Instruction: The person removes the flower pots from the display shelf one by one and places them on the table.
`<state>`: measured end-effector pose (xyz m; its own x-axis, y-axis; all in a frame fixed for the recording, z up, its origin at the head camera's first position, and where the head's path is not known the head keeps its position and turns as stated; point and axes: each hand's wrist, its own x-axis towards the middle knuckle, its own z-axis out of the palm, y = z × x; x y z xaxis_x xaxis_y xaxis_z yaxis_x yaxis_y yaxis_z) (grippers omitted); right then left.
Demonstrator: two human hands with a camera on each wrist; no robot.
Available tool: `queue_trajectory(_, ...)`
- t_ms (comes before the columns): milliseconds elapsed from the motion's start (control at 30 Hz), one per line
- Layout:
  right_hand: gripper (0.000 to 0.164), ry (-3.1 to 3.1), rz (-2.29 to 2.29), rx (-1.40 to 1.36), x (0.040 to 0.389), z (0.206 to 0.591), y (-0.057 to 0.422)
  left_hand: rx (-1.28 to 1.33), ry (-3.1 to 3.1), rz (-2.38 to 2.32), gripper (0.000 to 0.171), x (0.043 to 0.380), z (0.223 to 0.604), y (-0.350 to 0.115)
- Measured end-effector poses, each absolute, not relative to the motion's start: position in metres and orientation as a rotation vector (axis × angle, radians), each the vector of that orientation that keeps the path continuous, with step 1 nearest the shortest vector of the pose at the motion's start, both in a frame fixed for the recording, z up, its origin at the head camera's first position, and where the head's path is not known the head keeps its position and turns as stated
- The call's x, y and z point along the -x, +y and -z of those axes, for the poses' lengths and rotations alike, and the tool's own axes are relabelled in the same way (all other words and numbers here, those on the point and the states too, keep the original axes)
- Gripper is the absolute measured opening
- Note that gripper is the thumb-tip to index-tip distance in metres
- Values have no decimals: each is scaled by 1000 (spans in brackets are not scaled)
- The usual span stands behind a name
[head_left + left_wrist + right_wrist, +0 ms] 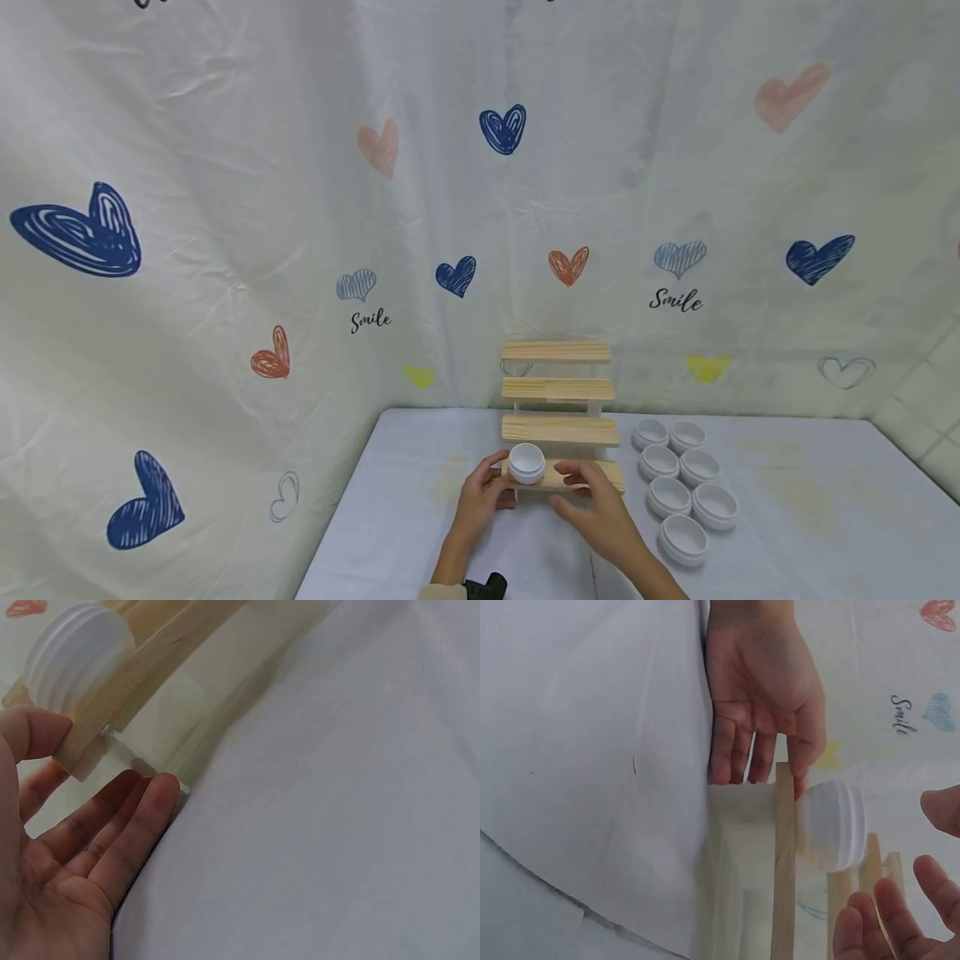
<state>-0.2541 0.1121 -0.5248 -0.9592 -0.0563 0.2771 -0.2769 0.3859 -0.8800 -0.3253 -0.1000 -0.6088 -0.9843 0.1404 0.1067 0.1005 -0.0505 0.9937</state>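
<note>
A four-tier wooden display stand [561, 430] with see-through supports stands against the back cloth. One white ramekin [527, 463], ridged around its side, sits upright near the left end of the lowest board [142, 682]. My left hand [478, 498] grips that end of the board. In the left wrist view its thumb lies on top against the ramekin's base, with the fingers below, by the clear support [127, 754]. To the right of the ramekin my right hand [600, 510] is held apart from it, fingers spread and nothing in them.
Several more white ramekins [670, 497] stand in two rows on the white-covered table [810, 533], right of the stand. A cloth [450, 200] printed with hearts hangs behind the table and along its left side.
</note>
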Motion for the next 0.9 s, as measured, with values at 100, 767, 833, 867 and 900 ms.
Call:
queue_trajectory(100,46,-2435,-1629,-258,263,527,109,-275,2139,-2249,45,325,608,-100)
queue_trajectory(767,59,-2398,-1620,-228,295,540,93,-249,2141,-2245,45,324,607,-99)
queue_trajectory(833,59,-2408,-1625,-230,298,541,92,-248,2140,-2246,45,324,606,-99)
queue_trajectory(867,58,-2415,-1622,-229,299,542,92,-249,2138,-2247,45,324,606,-99)
queue_trajectory(900,58,-2420,-1620,-228,300,543,92,-252,2137,-2249,45,324,606,-99)
